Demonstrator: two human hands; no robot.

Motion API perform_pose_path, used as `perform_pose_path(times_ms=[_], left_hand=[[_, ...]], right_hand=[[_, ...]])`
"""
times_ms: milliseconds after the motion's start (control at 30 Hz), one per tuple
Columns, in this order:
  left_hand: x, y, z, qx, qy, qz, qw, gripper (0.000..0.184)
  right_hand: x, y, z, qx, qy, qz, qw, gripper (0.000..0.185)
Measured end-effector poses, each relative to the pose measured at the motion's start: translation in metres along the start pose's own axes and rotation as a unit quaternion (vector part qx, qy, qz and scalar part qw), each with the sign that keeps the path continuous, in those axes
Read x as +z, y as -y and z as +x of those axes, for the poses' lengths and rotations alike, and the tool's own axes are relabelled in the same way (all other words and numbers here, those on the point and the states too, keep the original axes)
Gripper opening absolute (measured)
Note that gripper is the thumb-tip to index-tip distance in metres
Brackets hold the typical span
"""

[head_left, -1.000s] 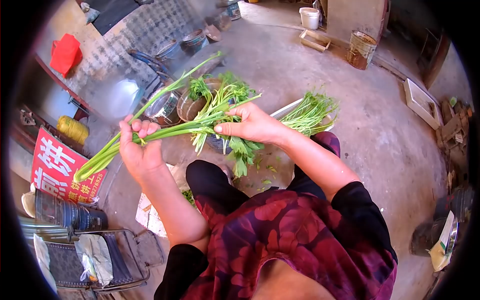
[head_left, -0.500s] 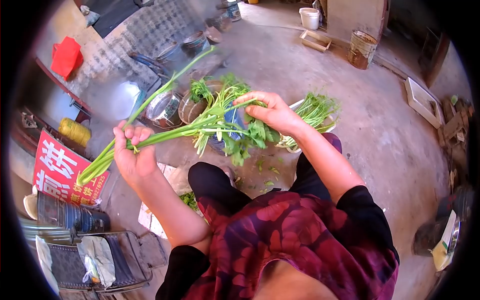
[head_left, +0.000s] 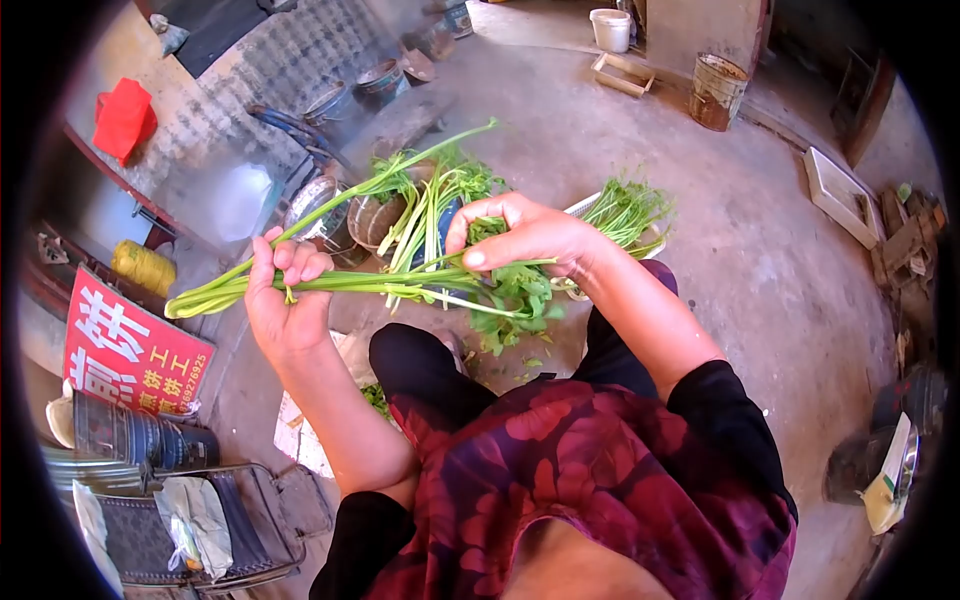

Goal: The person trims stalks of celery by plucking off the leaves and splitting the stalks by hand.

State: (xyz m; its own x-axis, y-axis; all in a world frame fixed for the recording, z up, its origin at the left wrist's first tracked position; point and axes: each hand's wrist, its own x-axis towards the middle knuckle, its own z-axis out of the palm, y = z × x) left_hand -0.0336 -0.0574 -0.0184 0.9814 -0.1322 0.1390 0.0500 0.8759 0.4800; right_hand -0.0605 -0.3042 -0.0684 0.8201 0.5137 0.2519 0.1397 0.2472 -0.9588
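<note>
My left hand (head_left: 290,295) is closed around a bunch of long green celery stalks (head_left: 380,282), whose butt ends stick out to the left. One stalk slants away up and to the right, apart from the others. My right hand (head_left: 530,238) pinches the leafy end of the bunch, thumb pressed against a thin stem and leaves. Dark green leaves (head_left: 515,300) hang below that hand. Beyond the hands, more celery (head_left: 432,205) lies over a blue container, partly hidden. To the right, thin-stemmed greens (head_left: 630,212) fill a white basket.
Loose leaves lie on the concrete floor by my knees. A red sign (head_left: 130,345) leans at the left near a folding chair (head_left: 245,510). Metal pots and buckets stand beyond the celery. A rusty bucket (head_left: 718,92) and a wooden frame (head_left: 622,74) are far right.
The bunch has turned from slanted to nearly level, its butt ends rising. My right hand has moved down and slightly left along the leafy end. The stray stalk has swung lower to the right.
</note>
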Motion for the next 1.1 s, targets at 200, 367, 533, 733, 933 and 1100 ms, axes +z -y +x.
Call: perform_pose_path(times_ms=[200,367,533,733,933,1100], left_hand=[[-0.002,0.000,0.001,0.004,-0.011,-0.005,1.000,0.018],[0.000,0.001,0.002,-0.010,-0.024,-0.025,0.999,0.017],[-0.001,-0.003,0.004,-0.014,-0.003,-0.035,0.999,0.017],[0.006,-0.021,0.012,-0.030,-0.045,-0.104,0.993,0.015],[0.011,-0.010,0.033,-0.042,-0.073,-0.099,0.992,0.006],[0.019,0.006,0.044,-0.098,-0.053,-0.119,0.987,0.011]], right_hand=[[0.002,-0.004,0.005,-0.006,-0.010,-0.103,0.995,0.014],[0.000,-0.004,0.008,0.027,-0.084,-0.028,0.996,0.008],[-0.036,-0.028,0.005,0.047,-0.298,-0.009,0.953,0.008],[-0.092,-0.059,-0.019,0.003,-0.329,0.079,0.941,0.004],[-0.118,-0.062,-0.040,0.030,-0.375,0.073,0.924,0.012],[-0.085,-0.038,-0.031,0.061,-0.237,0.020,0.969,0.021]])
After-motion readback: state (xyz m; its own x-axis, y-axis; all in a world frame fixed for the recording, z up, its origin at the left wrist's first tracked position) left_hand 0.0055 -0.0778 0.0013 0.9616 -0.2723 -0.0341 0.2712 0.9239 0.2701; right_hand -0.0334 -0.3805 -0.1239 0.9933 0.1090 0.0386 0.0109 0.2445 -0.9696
